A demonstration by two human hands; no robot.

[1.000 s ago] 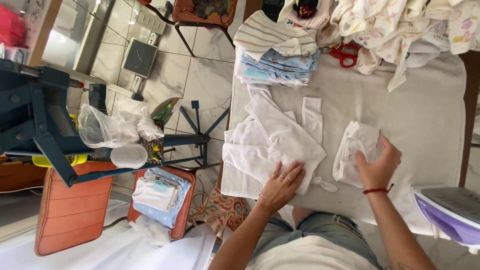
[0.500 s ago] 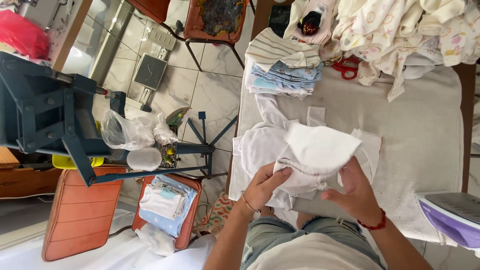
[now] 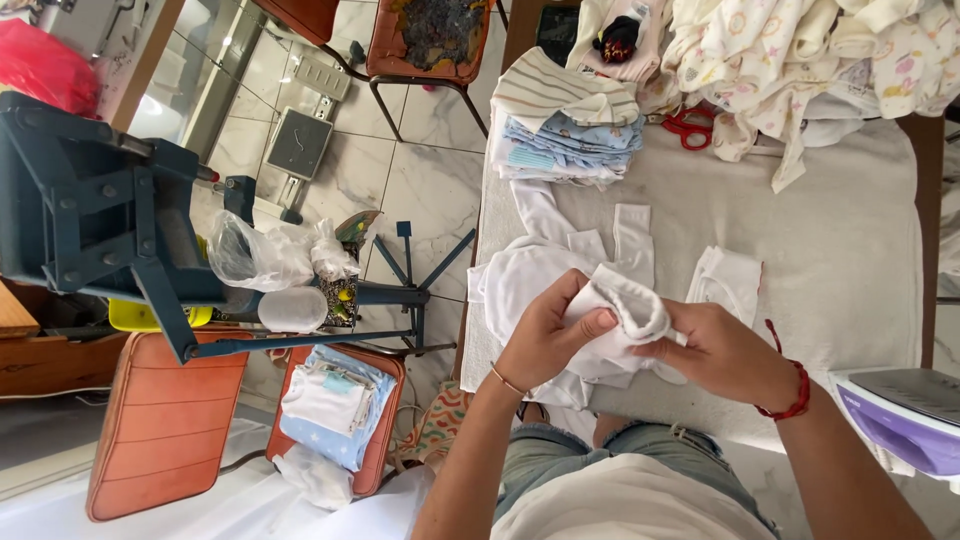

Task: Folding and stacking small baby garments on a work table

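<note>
My left hand (image 3: 545, 335) and my right hand (image 3: 720, 352) both grip a small white cloth garment (image 3: 628, 302), bunched up between them just above the near edge of the padded table (image 3: 850, 250). Under it lies a white long-sleeved baby shirt (image 3: 545, 260), spread flat with its sleeves pointing away from me. Another small white folded piece (image 3: 728, 278) lies just right of my hands. A red string bracelet sits on my right wrist, a thin bangle on my left.
A stack of folded striped and blue clothes (image 3: 565, 130) sits at the far left of the table, with red scissors (image 3: 688, 126) and a heap of patterned baby clothes (image 3: 800, 60) behind. A purple iron (image 3: 900, 415) stands at the right. Orange stools (image 3: 335, 415) with folded clothes stand left.
My right hand brought the small white piece from the right over the spread shirt. Both hands took hold of it and gathered it into a tighter bunch.
</note>
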